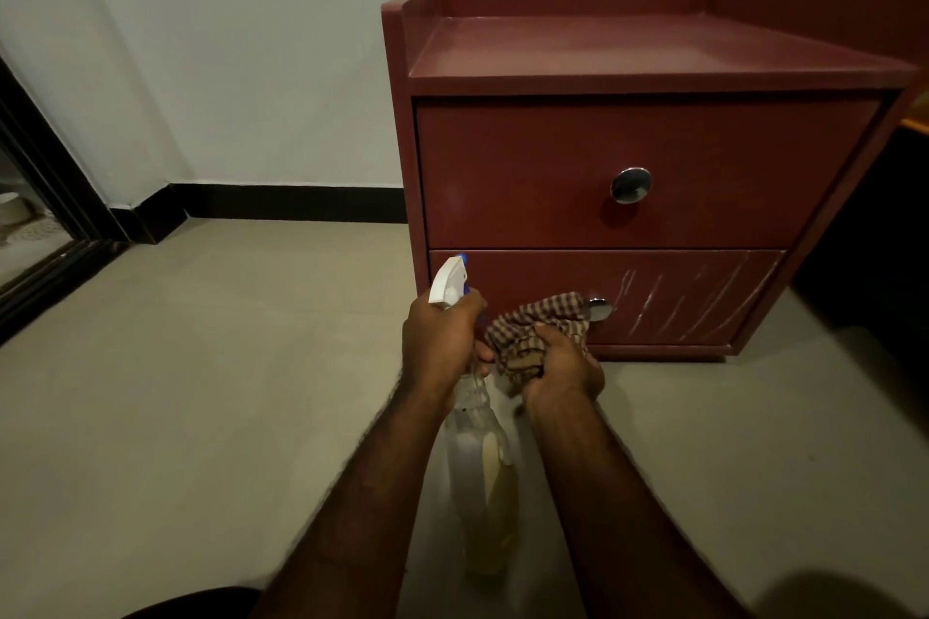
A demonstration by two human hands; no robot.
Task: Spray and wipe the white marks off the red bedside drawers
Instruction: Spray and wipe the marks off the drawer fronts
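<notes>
Nearest the camera, two bare forearms reach forward over the pale floor (201,367). Between them hangs a clear spray bottle (482,467) holding a yellowish liquid. The left hand (442,342) has its fingers curled round the bottle's neck, just under the white trigger head (449,284), which points up and to the left. Just beside it, the right hand (563,367) grips a bunched brown checked cloth (533,327), fingers wrapped tightly into the folds. The two hands are close together, almost touching.

Beyond them stand the red bedside drawers (397,141), on the floor against the wall. The cloth's upper edge overlaps the view of the lower drawer (528,276) and partly covers its round chrome knob (599,309); whether the cloth touches the drawer front cannot be told. To the right of that knob, slanting white marks (673,297) streak the lower drawer front. The upper drawer (502,166) carries its own chrome knob (631,186), and a faint pale smudge shows near its left edge. Above sits the raised-edge top (603,45).

Behind, a black skirting board (291,204) runs along the white wall (251,40), and a dark door frame (45,196) stands at far left.
</notes>
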